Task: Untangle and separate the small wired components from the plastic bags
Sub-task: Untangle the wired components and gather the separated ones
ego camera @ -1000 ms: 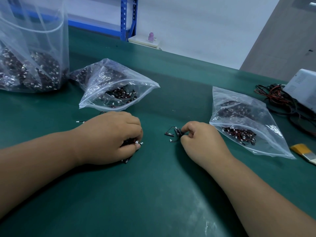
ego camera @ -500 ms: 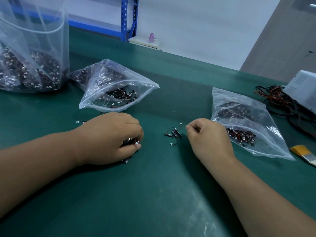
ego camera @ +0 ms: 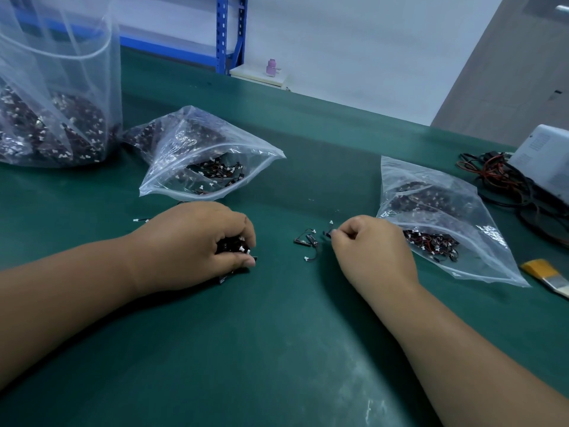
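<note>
My left hand (ego camera: 197,241) rests on the green mat and grips a bunch of small black wired components (ego camera: 234,246) with white plugs. My right hand (ego camera: 372,248) pinches one wired component (ego camera: 328,233) at its fingertips. Just left of it a small loose pile of components (ego camera: 308,241) lies on the mat. An open clear bag (ego camera: 203,155) with more components lies behind my left hand. A second clear bag (ego camera: 443,217) with components lies to the right of my right hand.
A tall clear bag (ego camera: 52,97) full of components stands at the far left. A stray component (ego camera: 141,220) lies left of my left hand. Tangled cables (ego camera: 492,180) and a white box (ego camera: 545,155) sit at the right edge, with a yellow brush (ego camera: 545,272) nearer.
My right hand let go of the loose pile, drew slightly right, then came back and pinched one component. My left hand stayed put with its bunch.
</note>
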### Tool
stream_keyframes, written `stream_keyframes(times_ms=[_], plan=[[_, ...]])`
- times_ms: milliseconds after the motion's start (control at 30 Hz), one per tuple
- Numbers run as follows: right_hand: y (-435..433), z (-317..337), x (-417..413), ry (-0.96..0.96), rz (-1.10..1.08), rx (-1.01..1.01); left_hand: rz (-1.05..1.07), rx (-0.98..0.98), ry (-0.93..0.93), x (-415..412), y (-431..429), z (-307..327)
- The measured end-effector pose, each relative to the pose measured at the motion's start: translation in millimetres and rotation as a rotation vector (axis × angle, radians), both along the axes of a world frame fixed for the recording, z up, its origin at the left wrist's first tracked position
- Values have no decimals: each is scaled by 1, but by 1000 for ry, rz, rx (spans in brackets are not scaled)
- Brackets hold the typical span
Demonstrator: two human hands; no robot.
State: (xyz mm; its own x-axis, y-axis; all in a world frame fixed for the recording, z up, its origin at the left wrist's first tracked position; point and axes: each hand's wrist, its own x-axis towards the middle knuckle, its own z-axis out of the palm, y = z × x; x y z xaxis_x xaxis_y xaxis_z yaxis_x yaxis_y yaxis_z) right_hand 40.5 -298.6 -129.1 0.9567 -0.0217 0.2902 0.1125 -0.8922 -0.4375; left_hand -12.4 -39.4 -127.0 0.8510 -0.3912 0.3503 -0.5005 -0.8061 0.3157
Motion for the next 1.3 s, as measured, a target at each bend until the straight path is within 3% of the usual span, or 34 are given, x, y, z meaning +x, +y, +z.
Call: stream_keyframes(times_ms=[167, 267, 367, 467, 767, 1067, 1300], plan=[[-1, 2, -4, -52, 34, 97, -79, 12, -54, -2, -1, 3], [6, 5, -20, -171, 231, 58, -145, 56, -143, -3, -3, 6], [23, 10, -45, -182, 487, -60, -186, 111, -251, -5, -5, 9], [42, 7, -59, -67, 627, -261, -225, 126, -262, -9, -9, 9], [52, -1, -59, -45, 620, -203, -168, 99, -176, -15, -15, 9], [50, 1, -59, -31, 628, -143, -176, 198, -140, -14, -14, 9], [46, -3, -56, -35, 594, 140, -171, 235, -136, -12, -14, 8]])
